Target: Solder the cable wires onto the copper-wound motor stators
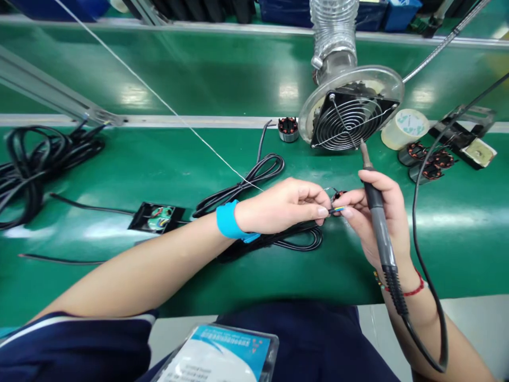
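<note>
My left hand [288, 204], with a blue wrist strap [227, 220], pinches thin coloured wires [336, 210] at its fingertips. My right hand [376, 217] meets it fingertip to fingertip and holds a small copper-wound coil [339, 195] between thumb and fingers. The same right hand carries a grey soldering iron [376, 212] lying across the palm, tip pointing up and away towards the fan. A thin solder wire [159, 98] runs from the upper left down to my left hand. A coiled black cable [254, 178] lies on the green mat [167, 170] under my left wrist.
A fume-extractor fan [350, 119] on a ribbed hose stands just behind my hands. Several wound coils [425, 159] and a roll of tape [405, 129] lie at the right, one coil [288, 129] left of the fan. A black bundle of cables [35, 164] sits at far left, a small black board [157, 217] nearer.
</note>
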`<state>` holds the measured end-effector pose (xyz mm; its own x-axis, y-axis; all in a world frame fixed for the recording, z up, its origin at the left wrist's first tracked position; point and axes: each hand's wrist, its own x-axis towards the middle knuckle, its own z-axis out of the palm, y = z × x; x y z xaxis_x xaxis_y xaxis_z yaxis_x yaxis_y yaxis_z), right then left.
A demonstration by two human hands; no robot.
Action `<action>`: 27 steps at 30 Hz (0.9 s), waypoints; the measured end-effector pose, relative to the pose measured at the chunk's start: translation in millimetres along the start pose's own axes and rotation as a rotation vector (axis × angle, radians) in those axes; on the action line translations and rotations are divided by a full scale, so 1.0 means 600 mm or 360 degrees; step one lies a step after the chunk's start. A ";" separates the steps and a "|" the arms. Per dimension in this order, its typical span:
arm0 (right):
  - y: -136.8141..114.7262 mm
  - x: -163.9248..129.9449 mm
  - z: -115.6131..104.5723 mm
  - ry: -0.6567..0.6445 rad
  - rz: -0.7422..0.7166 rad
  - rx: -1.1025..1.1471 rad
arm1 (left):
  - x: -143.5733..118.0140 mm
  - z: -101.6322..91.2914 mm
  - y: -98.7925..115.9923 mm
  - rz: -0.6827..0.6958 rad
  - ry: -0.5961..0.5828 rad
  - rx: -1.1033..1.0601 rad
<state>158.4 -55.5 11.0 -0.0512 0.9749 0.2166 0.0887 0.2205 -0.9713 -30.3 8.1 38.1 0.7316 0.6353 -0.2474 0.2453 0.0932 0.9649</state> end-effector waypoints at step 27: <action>0.012 -0.003 0.005 -0.0003 -0.0338 -0.0144 | 0.005 0.034 0.007 -0.0208 0.0111 -0.0370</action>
<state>156.0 -55.4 3.1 -0.0799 0.9062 0.4153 0.1645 0.4229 -0.8911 -14.4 -5.1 39.7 0.6557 0.6568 -0.3725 0.1762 0.3465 0.9213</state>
